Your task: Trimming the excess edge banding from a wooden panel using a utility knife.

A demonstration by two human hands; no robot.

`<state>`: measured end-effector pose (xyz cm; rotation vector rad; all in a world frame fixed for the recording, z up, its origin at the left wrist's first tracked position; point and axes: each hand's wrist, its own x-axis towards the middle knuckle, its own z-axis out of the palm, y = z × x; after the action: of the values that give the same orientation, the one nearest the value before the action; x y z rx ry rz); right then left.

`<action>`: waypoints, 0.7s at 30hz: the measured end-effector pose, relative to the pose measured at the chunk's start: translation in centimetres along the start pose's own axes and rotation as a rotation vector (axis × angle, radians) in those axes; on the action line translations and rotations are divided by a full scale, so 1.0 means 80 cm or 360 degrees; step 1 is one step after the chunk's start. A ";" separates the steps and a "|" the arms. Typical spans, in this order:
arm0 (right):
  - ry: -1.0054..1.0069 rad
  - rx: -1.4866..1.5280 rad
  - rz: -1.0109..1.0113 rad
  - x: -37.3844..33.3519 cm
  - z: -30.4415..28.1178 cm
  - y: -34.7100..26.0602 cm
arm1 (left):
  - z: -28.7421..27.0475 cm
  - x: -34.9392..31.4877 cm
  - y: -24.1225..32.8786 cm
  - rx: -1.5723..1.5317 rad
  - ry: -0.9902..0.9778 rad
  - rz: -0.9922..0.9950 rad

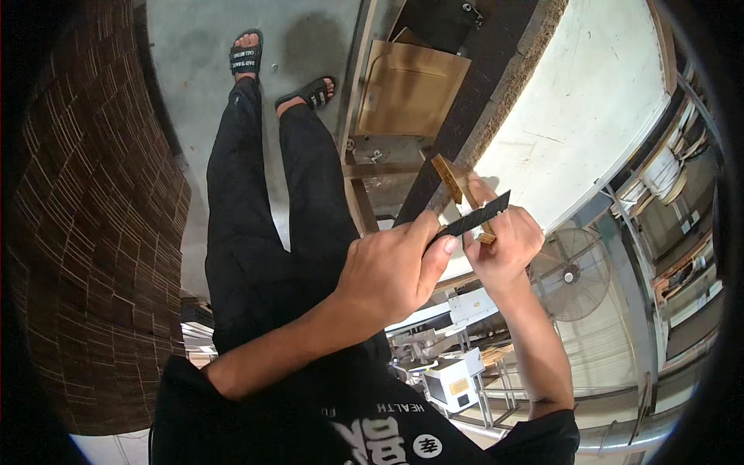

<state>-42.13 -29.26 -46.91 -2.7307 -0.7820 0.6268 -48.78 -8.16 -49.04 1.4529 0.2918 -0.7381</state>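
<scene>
My left hand [391, 267] is closed around a utility knife [482, 215]. Its long black blade sticks out past my thumb and forefinger, while the handle is hidden in the fist. My right hand [508, 240] grips a small brown wooden piece [451, 180] from its far side. Some white material, which I cannot identify, shows on the wood beside the blade. The blade lies across the wooden piece, close to the right fingers; whether it touches the wood cannot be made out. Both hands are above the corner of a white-topped table [573, 101].
A stack of dark brown strips or boards [101, 232] rises along the left. Below the table's rough edge, a brown panel [415, 89] leans among frame bars. On the right stands a large round fan [571, 274]. A white machine [453, 384] stands at the lower right.
</scene>
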 end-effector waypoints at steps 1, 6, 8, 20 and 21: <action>-0.0026 -0.0033 -0.0013 0.003 -0.002 -0.003 | -0.001 0.000 0.003 0.0005 0.0001 0.0000; 0.0016 -0.0046 -0.0029 0.008 -0.002 -0.006 | -0.008 0.013 0.012 0.0040 -0.0084 -0.0207; 0.0026 -0.0040 -0.0018 0.008 -0.002 -0.004 | -0.008 0.015 0.010 0.0055 -0.0079 -0.0195; -0.0038 -0.0029 -0.0013 0.009 -0.006 -0.006 | -0.005 -0.001 0.015 -0.0086 -0.0056 -0.0156; -0.0042 -0.0026 -0.0007 0.008 -0.006 -0.005 | -0.004 -0.004 0.016 -0.0109 -0.0078 -0.0166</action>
<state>-41.60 -28.59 -46.55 -2.7399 -0.8028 0.6597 -48.14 -7.81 -47.90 1.3607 0.3537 -0.8391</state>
